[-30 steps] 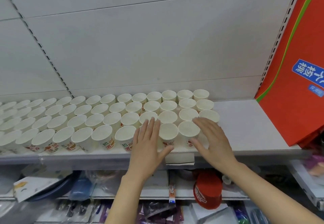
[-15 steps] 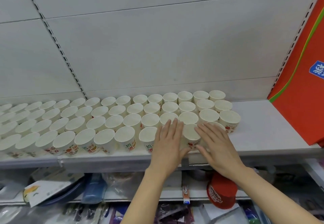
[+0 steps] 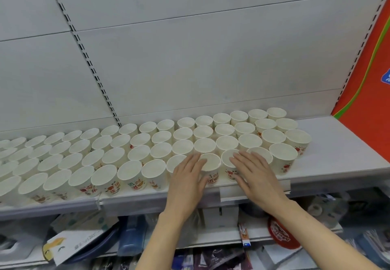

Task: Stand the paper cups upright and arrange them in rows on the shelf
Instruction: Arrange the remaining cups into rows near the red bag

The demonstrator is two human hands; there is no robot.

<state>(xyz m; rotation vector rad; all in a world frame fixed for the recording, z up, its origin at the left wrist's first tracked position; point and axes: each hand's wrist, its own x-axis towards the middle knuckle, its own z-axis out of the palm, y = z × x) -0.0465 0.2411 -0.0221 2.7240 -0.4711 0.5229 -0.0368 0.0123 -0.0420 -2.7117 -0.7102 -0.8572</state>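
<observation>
**Paper cups dead ahead of both hands, front row**

Nearest, both hands lie flat at the shelf point(image 3: 329, 170) lip, fingers straight and close together, gripping nothing. The left hand point(image 3: 186, 182) points up and slightly right, its fingers point(image 3: 193, 162) touching the near wall and rim of one front cup point(image 3: 210, 162). The right hand point(image 3: 256, 176) angles up and left, fingertips over the rim of the next cup point(image 3: 229, 159). Both cups stand upright, axes vertical, straight beyond the fingers, so I judge a push goes away toward the back wall; each hand is nearest its own cup. Behind, the cups point(image 3: 147, 143) fill four rows, all upright, running off left.
</observation>
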